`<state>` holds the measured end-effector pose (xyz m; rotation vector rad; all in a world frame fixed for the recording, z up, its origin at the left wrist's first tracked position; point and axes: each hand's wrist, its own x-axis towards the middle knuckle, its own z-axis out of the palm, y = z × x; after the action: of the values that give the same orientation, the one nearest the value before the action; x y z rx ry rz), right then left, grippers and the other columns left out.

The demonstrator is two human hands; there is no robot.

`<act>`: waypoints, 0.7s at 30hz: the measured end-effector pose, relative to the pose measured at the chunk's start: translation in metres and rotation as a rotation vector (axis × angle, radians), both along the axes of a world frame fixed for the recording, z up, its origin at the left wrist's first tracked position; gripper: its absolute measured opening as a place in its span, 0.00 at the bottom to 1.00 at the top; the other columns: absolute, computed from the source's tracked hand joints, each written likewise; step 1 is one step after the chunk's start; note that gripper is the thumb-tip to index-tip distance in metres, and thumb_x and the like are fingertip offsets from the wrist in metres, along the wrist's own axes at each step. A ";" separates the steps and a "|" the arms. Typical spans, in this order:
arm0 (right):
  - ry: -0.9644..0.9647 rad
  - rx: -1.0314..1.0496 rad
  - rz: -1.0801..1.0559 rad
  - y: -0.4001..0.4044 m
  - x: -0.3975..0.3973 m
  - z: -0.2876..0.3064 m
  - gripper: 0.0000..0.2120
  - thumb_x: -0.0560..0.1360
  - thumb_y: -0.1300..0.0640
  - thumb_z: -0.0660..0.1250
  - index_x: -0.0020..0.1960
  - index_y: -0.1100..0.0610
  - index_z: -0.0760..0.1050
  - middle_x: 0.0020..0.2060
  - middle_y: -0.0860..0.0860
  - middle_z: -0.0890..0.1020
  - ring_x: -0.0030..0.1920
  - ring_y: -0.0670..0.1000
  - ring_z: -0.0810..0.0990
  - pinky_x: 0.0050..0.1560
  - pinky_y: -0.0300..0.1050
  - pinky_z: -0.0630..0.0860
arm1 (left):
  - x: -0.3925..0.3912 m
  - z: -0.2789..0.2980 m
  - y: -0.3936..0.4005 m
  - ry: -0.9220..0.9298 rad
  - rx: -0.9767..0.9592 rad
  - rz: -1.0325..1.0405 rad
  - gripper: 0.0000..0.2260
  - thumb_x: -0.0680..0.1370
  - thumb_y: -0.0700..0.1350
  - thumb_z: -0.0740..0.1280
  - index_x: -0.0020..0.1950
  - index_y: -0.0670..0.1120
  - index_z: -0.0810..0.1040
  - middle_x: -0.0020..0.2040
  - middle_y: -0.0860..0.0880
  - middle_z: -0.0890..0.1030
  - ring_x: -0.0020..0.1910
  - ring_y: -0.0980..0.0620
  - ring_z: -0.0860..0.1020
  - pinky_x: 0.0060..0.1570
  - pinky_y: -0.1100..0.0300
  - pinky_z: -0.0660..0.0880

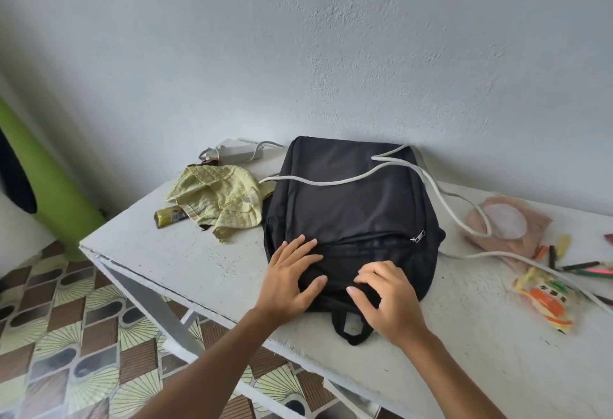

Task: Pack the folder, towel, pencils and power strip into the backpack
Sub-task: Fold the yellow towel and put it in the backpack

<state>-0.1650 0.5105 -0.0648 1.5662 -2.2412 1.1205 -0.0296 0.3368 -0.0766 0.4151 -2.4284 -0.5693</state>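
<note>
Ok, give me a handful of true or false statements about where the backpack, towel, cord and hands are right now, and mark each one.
1. The black backpack lies flat on the white table. True.
2. The white cord runs across the backpack. True.
3. The yellow-green towel is inside the backpack. False: it lies crumpled on the table, left of it.
4. The left hand rests on the backpack with straight fingers. True.
5. The right hand holds a pencil. False: its curled fingers pinch the backpack's fabric.

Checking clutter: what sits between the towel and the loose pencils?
Head view: the black backpack, white cord draped over it, lies between towel and pencils.
</note>
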 end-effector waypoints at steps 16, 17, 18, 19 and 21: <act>-0.043 0.209 0.070 -0.079 0.048 0.054 0.10 0.75 0.55 0.62 0.49 0.55 0.81 0.42 0.48 0.81 0.43 0.49 0.79 0.42 0.47 0.78 | 0.029 0.031 -0.026 0.114 0.527 -0.162 0.14 0.75 0.41 0.64 0.57 0.52 0.83 0.55 0.58 0.83 0.59 0.58 0.79 0.56 0.62 0.75; -0.064 0.212 0.082 -0.094 0.049 0.061 0.09 0.75 0.57 0.62 0.49 0.55 0.81 0.42 0.48 0.81 0.43 0.49 0.79 0.42 0.48 0.78 | 0.034 0.038 -0.034 0.159 0.560 -0.124 0.13 0.75 0.40 0.64 0.54 0.50 0.83 0.51 0.57 0.84 0.54 0.58 0.81 0.51 0.63 0.77; -0.087 0.216 0.092 -0.111 0.051 0.067 0.08 0.76 0.58 0.63 0.49 0.55 0.81 0.43 0.49 0.80 0.42 0.49 0.78 0.42 0.49 0.78 | 0.041 0.043 -0.044 0.193 0.570 -0.078 0.11 0.74 0.40 0.64 0.52 0.50 0.83 0.49 0.58 0.84 0.51 0.58 0.82 0.47 0.65 0.77; -0.113 0.219 0.100 -0.130 0.052 0.073 0.07 0.76 0.59 0.63 0.49 0.56 0.80 0.43 0.49 0.80 0.42 0.50 0.79 0.43 0.50 0.77 | 0.049 0.048 -0.056 0.213 0.567 -0.032 0.10 0.74 0.41 0.64 0.49 0.52 0.83 0.48 0.58 0.84 0.49 0.59 0.82 0.44 0.67 0.76; -0.131 0.249 0.094 -0.169 0.054 0.078 0.09 0.76 0.61 0.63 0.52 0.56 0.80 0.48 0.50 0.80 0.46 0.52 0.79 0.46 0.50 0.77 | 0.065 0.051 -0.083 0.208 0.559 0.048 0.09 0.73 0.42 0.64 0.46 0.53 0.83 0.46 0.60 0.84 0.46 0.60 0.81 0.41 0.66 0.77</act>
<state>-0.1105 0.3417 0.0135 1.7547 -2.4999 1.0274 0.0355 0.2537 -0.0257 0.6034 -2.0288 -1.2110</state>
